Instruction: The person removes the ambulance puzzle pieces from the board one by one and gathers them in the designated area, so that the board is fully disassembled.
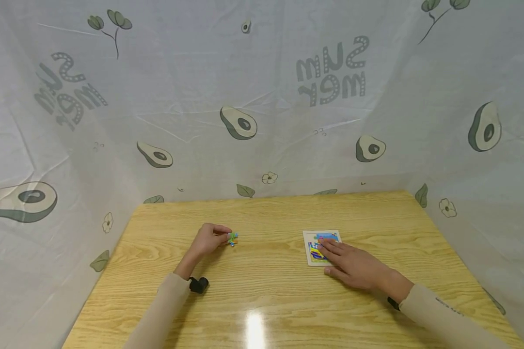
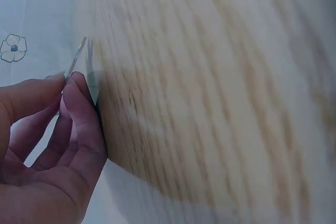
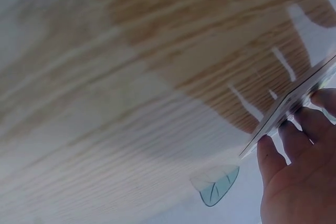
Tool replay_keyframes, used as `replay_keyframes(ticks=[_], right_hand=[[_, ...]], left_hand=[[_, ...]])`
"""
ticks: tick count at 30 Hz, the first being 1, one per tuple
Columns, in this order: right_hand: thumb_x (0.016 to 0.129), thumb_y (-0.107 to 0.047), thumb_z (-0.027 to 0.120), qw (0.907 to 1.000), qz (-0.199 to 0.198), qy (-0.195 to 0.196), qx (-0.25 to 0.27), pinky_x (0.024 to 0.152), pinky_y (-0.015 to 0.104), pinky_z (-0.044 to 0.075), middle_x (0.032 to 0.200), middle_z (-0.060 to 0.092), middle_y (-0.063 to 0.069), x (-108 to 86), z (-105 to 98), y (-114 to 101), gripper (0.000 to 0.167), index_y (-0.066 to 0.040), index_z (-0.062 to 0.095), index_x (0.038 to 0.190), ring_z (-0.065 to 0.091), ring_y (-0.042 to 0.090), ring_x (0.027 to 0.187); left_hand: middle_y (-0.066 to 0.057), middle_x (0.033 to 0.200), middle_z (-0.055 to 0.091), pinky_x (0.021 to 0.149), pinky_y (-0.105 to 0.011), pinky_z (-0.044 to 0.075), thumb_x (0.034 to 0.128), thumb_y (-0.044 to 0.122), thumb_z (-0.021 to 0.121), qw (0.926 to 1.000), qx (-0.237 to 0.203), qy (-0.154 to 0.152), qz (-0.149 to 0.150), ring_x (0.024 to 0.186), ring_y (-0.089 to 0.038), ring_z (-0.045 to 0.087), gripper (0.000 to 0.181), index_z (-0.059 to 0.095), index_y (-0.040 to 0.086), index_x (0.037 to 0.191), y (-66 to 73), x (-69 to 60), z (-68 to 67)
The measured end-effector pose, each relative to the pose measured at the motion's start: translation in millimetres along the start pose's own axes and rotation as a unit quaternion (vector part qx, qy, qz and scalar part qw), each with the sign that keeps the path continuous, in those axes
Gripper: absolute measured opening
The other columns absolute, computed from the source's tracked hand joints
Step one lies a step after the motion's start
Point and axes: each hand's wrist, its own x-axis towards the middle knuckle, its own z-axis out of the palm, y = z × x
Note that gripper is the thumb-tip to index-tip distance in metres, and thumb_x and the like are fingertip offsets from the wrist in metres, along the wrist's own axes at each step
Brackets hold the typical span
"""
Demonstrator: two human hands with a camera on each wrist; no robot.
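A person's two hands worked at a pale wood-grain table (image 1: 262, 281), seen from above. The left hand (image 1: 207, 241), left of centre, pinched a small jigsaw piece (image 1: 232, 239) between the thumb and the forefinger side, the piece sticking out from the tips towards the middle of the table. It was coloured green, blue and orange, with knobbed edges. From the left wrist the piece appeared edge-on, as a thin sliver, with the other fingers bent beneath it; whether it touched the table could not be told.

Well apart, right of centre, a square puzzle board (image 1: 310, 236) with a white border lay flat on the table. The right hand (image 1: 357, 265) reached over it from the lower right, its fingers extended and resting across the printed part, gripping nothing, the thumb set apart just beside the near edge. The visible printing was blue, yellow and orange, its details too small to read; a pale unprinted patch showed at the upper left.

Both arms wore cream sleeves (image 1: 161, 305), with a black device (image 1: 198, 285) strapped at the left wrist and a dark band (image 1: 393, 304) at the right. Around the table hung a whitish cloth (image 1: 262, 72) printed with avocados, leaves, flowers and the word "summer" in mirror writing.
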Motion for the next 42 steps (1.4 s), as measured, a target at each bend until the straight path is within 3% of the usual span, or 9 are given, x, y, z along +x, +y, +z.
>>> replay_keyframes(ticks=[14, 23, 33, 42], right_hand=[[0.111, -0.045, 0.049, 0.9988, -0.019, 0.038, -0.023, 0.117, 0.055, 0.043, 0.167, 0.043, 0.016, -0.4, 1.8, -0.3, 0.063, -0.006, 0.045, 0.159, 0.045, 0.04, 0.151], [0.111, -0.047, 0.046, 0.9999, -0.004, 0.009, -0.008, 0.123, 0.054, 0.038, 0.171, 0.035, 0.013, 0.9, 3.7, 0.3, 0.065, -0.008, 0.039, 0.163, 0.038, 0.036, 0.157], [0.111, -0.044, 0.048, 0.9997, -0.012, 0.019, -0.011, 0.12, 0.056, 0.041, 0.168, 0.039, 0.018, -0.3, 0.0, -3.8, 0.064, -0.004, 0.041, 0.161, 0.041, 0.04, 0.154], [0.111, -0.047, 0.046, 0.9999, -0.003, 0.012, -0.011, 0.123, 0.053, 0.039, 0.17, 0.037, 0.015, 0.1, 2.3, -3.0, 0.065, -0.006, 0.04, 0.162, 0.039, 0.037, 0.156]], left_hand=[[-0.016, 0.108, 0.08, 0.077, -0.03, 0.063, 0.1015, 0.01, 0.068, 0.9975, 0.067, 0.016, 0.012, 0.09, -0.02, 0.078, 0.022, 0.078, -0.001, 0.117, 1.3, 1.0, 0.8], [-0.011, 0.102, 0.08, 0.072, -0.027, 0.059, 0.0993, 0.011, 0.072, 0.9963, 0.083, 0.022, 0.007, 0.086, -0.013, 0.072, 0.021, 0.079, 0.0, 0.116, 2.3, 0.9, 2.0], [-0.011, 0.105, 0.079, 0.078, -0.031, 0.059, 0.0974, 0.009, 0.074, 0.9947, 0.1, 0.021, 0.013, 0.089, -0.016, 0.07, 0.018, 0.081, 0.002, 0.112, 2.9, 0.1, 2.0], [-0.011, 0.1, 0.077, 0.075, -0.028, 0.055, 0.0961, 0.006, 0.074, 0.9943, 0.103, 0.024, 0.013, 0.087, -0.016, 0.067, 0.014, 0.081, 0.002, 0.108, 3.8, 0.3, 3.6]])
